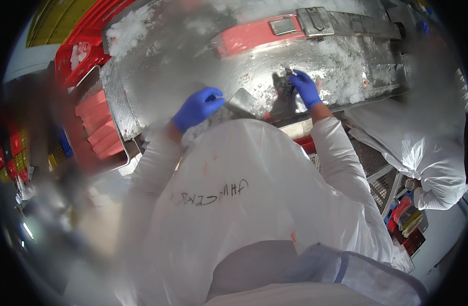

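My left hand (198, 107), in a blue glove, is closed around what looks like a knife handle. A broad grey blade (242, 102) sticks out to its right over the steel table (193, 56). My right hand (305, 87), also gloved in blue, presses its fingers down on a dark piece of fish (283, 83) lying beside crushed ice (341, 76). The blade is a short way left of that piece. My white coat fills the lower middle and hides the table's near edge.
A long pink fillet (254, 34) lies further back on the table beside a grey metal part (346, 21). A steel tray of pink fillets (98, 125) stands left, red crates (86, 46) behind it. A person in white (433, 153) works at right. Fog blurs the lens.
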`<state>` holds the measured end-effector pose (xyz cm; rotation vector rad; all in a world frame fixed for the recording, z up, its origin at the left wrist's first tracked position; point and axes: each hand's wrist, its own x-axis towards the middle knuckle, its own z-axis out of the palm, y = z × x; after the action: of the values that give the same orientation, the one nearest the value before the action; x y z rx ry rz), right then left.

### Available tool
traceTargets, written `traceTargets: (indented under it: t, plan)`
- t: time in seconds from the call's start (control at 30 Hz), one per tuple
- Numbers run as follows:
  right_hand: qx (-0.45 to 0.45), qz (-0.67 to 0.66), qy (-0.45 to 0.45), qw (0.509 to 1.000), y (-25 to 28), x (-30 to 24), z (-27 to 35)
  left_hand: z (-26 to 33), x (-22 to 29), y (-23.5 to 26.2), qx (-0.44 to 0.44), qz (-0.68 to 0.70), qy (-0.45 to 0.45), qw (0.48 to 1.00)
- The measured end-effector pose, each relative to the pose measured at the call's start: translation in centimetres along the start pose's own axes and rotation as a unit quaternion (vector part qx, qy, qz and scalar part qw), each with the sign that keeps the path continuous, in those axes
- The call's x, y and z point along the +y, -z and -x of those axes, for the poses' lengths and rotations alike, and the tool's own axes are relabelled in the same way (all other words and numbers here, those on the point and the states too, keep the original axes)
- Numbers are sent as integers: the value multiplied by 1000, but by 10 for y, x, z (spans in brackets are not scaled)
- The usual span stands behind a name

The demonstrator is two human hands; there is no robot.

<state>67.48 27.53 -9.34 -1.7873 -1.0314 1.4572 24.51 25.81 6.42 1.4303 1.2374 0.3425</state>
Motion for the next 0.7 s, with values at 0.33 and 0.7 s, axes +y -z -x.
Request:
traceTargets:
  t: [0.33, 0.7]
  plan:
    - [-74, -525, 51, 846, 75, -112, -86, -191, 67, -11, 135, -327, -183, 917]
    - [-16, 271, 114, 956, 55, -34, -73, -214, 23, 2, 97, -430, -57, 896]
